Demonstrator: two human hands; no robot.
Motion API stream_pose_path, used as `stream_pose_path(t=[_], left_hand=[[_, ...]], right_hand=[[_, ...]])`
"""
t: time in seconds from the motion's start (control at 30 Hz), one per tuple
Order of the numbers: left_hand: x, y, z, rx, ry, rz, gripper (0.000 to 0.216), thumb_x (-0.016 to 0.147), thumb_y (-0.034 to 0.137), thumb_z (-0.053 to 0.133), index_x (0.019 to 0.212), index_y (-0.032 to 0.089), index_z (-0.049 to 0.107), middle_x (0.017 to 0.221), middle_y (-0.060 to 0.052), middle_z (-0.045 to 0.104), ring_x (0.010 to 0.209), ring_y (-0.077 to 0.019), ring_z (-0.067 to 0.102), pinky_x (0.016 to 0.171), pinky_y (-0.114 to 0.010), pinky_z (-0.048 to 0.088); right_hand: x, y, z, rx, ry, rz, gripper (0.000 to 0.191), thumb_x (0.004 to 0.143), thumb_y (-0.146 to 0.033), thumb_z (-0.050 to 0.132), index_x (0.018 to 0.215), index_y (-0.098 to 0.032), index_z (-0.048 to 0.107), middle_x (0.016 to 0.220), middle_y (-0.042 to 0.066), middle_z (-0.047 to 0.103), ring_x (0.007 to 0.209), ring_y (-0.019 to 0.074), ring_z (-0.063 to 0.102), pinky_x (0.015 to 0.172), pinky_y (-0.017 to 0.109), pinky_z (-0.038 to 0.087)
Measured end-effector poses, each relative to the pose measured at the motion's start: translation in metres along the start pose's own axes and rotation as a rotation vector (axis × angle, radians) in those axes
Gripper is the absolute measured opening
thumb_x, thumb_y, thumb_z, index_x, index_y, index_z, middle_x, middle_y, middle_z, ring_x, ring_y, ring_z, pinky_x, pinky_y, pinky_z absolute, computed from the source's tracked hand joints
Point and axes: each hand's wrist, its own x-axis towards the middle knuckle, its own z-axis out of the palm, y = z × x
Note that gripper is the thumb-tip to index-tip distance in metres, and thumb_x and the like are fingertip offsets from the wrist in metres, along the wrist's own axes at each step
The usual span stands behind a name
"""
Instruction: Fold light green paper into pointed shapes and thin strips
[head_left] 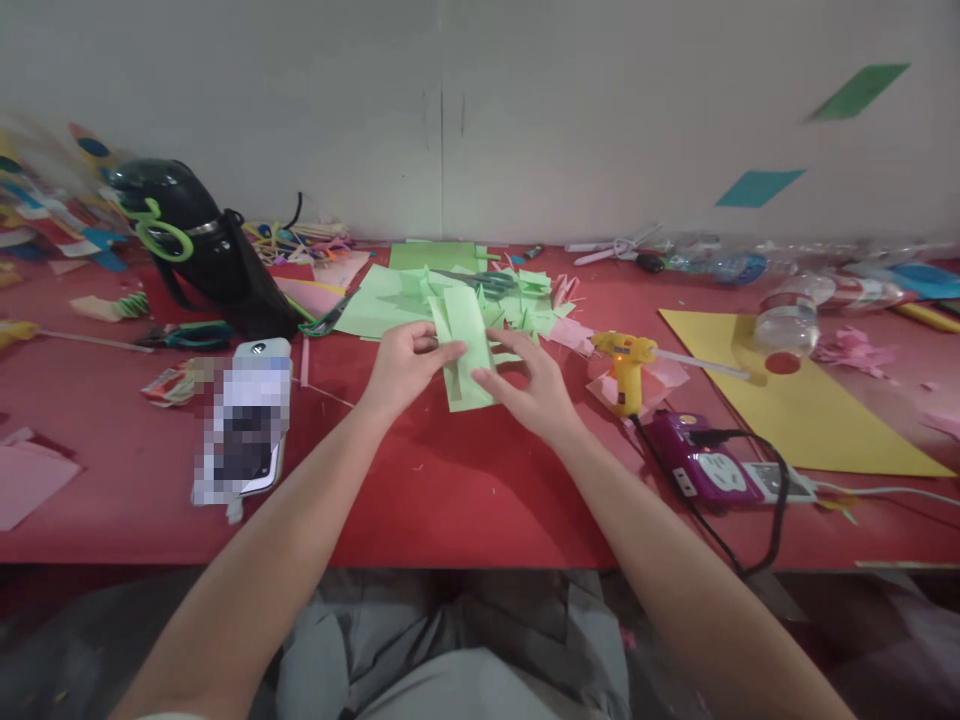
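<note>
A folded strip of light green paper [466,345] is held upright between my two hands above the red table [450,500]. My left hand [411,365] pinches its left edge, with the thumb across the front. On the right side, my right hand [531,385] grips the edge, its thumb on the lower front and its fingers behind. Creases run lengthwise down the strip. Behind it lie light green sheets [375,300], a heap of folded green pieces [529,300] and dark-handled scissors [480,280], partly covered.
At right are a yellow glue gun [628,365], a purple power adapter [701,465] with cables, a yellow sheet [810,410] and a clear bottle [787,315]. To the left stand a phone [251,415] and a tilted black flask [202,240]. A grey wall [337,120] rises behind.
</note>
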Motion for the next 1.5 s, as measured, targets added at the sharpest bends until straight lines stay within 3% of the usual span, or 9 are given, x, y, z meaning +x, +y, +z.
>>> stream_pose_path(t=[0.13,0.23,0.5,0.63,0.77,0.93,1.1,1.33,1.5], left_hand=[[-0.002,0.004,0.003,0.123,-0.049,0.085,0.036,0.077,0.051,0.072,0.071,0.016,0.064,0.066,-0.001,0.062,0.066,-0.0150,0.058,0.061,-0.026,0.046],[-0.002,0.005,0.003,0.139,-0.052,0.123,0.038,0.083,0.050,0.066,0.065,0.017,0.059,0.062,0.002,0.052,0.061,-0.0116,0.049,0.058,-0.025,0.040],[-0.002,0.004,0.005,0.041,-0.207,0.050,0.032,0.085,0.048,0.062,0.077,0.017,0.065,0.077,-0.001,0.063,0.072,-0.0142,0.057,0.068,-0.026,0.048],[-0.002,0.004,0.006,0.003,-0.159,-0.031,0.028,0.082,0.045,0.064,0.090,0.017,0.066,0.085,-0.003,0.067,0.079,-0.0167,0.063,0.071,-0.028,0.051],[-0.002,0.001,0.007,-0.017,-0.160,-0.064,0.042,0.074,0.040,0.074,0.106,0.016,0.064,0.097,-0.008,0.070,0.091,-0.0208,0.066,0.081,-0.034,0.054],[0.000,-0.004,0.007,0.059,-0.107,-0.007,0.029,0.073,0.035,0.074,0.092,0.016,0.063,0.091,-0.007,0.071,0.086,-0.0202,0.068,0.080,-0.035,0.055],[0.000,-0.001,0.003,0.014,-0.154,-0.026,0.023,0.078,0.033,0.069,0.092,0.016,0.062,0.091,-0.007,0.072,0.087,-0.0214,0.069,0.079,-0.035,0.055],[0.001,-0.002,0.000,-0.021,-0.218,0.007,0.024,0.077,0.031,0.070,0.096,0.018,0.062,0.094,-0.006,0.072,0.089,-0.0213,0.068,0.082,-0.035,0.054],[0.003,-0.004,-0.003,0.011,-0.156,-0.024,0.020,0.074,0.023,0.065,0.094,0.020,0.067,0.086,-0.002,0.069,0.078,-0.0172,0.065,0.074,-0.032,0.053]], right_hand=[[-0.001,-0.001,0.005,0.193,-0.124,0.101,0.066,0.074,-0.050,0.077,0.131,-0.026,0.056,0.133,0.011,0.059,0.104,0.0259,0.066,0.085,0.040,0.058],[0.002,0.000,0.006,0.292,-0.086,0.188,0.066,0.075,-0.048,0.076,0.132,-0.025,0.052,0.133,0.013,0.060,0.101,0.0246,0.068,0.084,0.040,0.059],[0.005,-0.008,0.005,0.482,-0.065,0.222,0.050,0.076,-0.051,0.074,0.114,-0.022,0.060,0.119,0.011,0.069,0.108,0.0279,0.067,0.093,0.043,0.056],[0.005,-0.002,0.005,0.445,-0.006,0.246,0.048,0.075,-0.050,0.075,0.112,-0.021,0.061,0.117,0.011,0.071,0.107,0.0276,0.067,0.089,0.041,0.058],[0.007,0.006,0.004,0.420,0.074,0.256,0.044,0.075,-0.051,0.075,0.103,-0.019,0.065,0.105,0.010,0.073,0.094,0.0255,0.070,0.081,0.039,0.058],[0.008,0.004,0.001,0.451,0.028,0.253,0.034,0.077,-0.049,0.073,0.096,-0.021,0.066,0.096,0.006,0.072,0.086,0.0222,0.068,0.077,0.037,0.056],[0.006,0.001,-0.001,0.464,-0.049,0.296,0.032,0.075,-0.048,0.075,0.069,-0.020,0.060,0.066,-0.001,0.062,0.063,0.0152,0.060,0.064,0.032,0.053],[0.006,0.001,0.000,0.571,-0.104,0.373,0.035,0.075,-0.046,0.075,0.099,-0.022,0.068,0.085,0.004,0.074,0.077,0.0198,0.070,0.076,0.036,0.057],[0.007,0.006,-0.003,0.580,-0.142,0.436,0.028,0.077,-0.037,0.070,0.102,-0.024,0.070,0.086,0.002,0.074,0.072,0.0178,0.069,0.067,0.033,0.056]])
